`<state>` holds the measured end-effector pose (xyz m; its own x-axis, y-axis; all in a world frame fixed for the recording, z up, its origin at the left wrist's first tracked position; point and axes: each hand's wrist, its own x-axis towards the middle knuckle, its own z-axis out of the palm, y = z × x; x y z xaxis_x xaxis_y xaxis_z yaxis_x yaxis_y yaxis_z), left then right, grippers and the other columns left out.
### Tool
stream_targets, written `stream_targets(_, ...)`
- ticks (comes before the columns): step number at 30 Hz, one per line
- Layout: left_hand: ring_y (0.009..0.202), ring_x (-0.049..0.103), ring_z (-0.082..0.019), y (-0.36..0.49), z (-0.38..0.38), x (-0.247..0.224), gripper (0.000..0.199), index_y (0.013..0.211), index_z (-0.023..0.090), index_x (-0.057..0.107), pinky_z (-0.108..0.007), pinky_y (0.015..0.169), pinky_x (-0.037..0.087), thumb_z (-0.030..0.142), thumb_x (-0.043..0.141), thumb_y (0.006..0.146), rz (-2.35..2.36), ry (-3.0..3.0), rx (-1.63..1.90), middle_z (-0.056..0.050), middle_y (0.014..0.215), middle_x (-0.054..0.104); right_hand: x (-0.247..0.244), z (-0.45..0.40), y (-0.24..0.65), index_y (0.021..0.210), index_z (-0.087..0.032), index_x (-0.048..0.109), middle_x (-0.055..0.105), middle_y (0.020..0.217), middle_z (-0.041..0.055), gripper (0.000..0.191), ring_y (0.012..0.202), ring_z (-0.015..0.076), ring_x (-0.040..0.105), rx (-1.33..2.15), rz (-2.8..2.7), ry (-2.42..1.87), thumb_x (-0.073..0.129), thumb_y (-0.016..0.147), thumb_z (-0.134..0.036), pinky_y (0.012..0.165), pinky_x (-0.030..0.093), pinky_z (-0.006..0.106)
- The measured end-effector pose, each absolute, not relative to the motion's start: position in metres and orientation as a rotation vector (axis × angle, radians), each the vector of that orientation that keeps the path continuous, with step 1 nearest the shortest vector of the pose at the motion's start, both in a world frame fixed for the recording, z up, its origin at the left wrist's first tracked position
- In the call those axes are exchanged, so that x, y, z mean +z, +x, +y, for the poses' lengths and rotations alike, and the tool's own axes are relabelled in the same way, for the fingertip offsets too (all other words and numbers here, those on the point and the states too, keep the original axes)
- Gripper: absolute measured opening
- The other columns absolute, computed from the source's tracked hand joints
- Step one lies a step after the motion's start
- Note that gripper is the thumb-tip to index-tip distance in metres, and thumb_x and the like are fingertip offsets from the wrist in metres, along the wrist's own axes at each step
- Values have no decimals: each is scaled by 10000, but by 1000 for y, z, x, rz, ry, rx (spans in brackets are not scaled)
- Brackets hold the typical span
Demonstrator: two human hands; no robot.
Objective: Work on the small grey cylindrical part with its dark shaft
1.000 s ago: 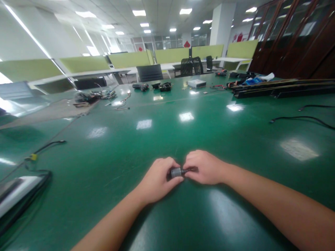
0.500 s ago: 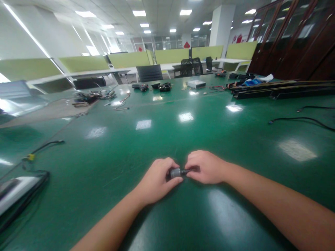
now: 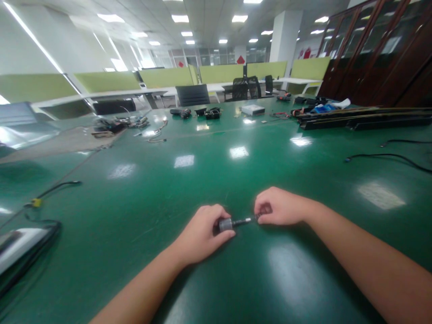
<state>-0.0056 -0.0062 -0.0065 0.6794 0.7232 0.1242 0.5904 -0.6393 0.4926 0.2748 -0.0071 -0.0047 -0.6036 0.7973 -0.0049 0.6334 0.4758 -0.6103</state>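
Observation:
Low over the green table [image 3: 209, 189], my left hand [image 3: 201, 234] is closed around a short grey-and-black cylindrical tool [image 3: 225, 224]. From its right end a thin dark shaft sticks out, ending in a bright silver tip. The rear of the tool is hidden in my palm. Just right of that tip, my right hand [image 3: 278, 207] has its fingers curled in a pinch on a small dark piece [image 3: 258, 217], too small to name. A narrow gap seems to lie between the piece and the silver tip.
At the left edge lie a white-and-black device [image 3: 20, 247] and a black cable [image 3: 60, 185] with a yellow tag. More black cable [image 3: 388, 155] is at right. Along the far side are a silver box [image 3: 252, 110], black parts [image 3: 208, 113] and long dark bars [image 3: 364, 119].
My right hand has moved right and slightly away from me, off the tool's shaft, uncovering the silver tip. My left hand with the tool has stayed almost in place.

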Motion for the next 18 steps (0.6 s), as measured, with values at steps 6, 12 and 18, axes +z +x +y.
stream_targets(6,875,609,-223,-7,-8,-3,237,977,211,641,-349,795,458,382,731,840,1026,2474,435,-32,952,669,-3,-8,271,849,-177,751,669,730,1,117,641,122,587,862,-2439,-1231,724,773,-263,590,426,228)
stream_targets(12,874,610,-223,-3,-7,-3,231,975,211,643,-352,800,462,379,726,840,1028,2476,429,-32,947,670,-7,-7,270,854,-181,757,673,741,0,113,643,119,587,853,-2414,-1222,724,779,-258,590,424,229)
stream_targets(18,864,603,-222,0,-4,-6,226,983,207,633,-348,791,466,364,714,841,1020,2484,444,-37,936,657,-11,-10,258,890,-179,768,698,831,23,121,764,143,614,673,-2393,-1158,725,779,-201,692,438,252)
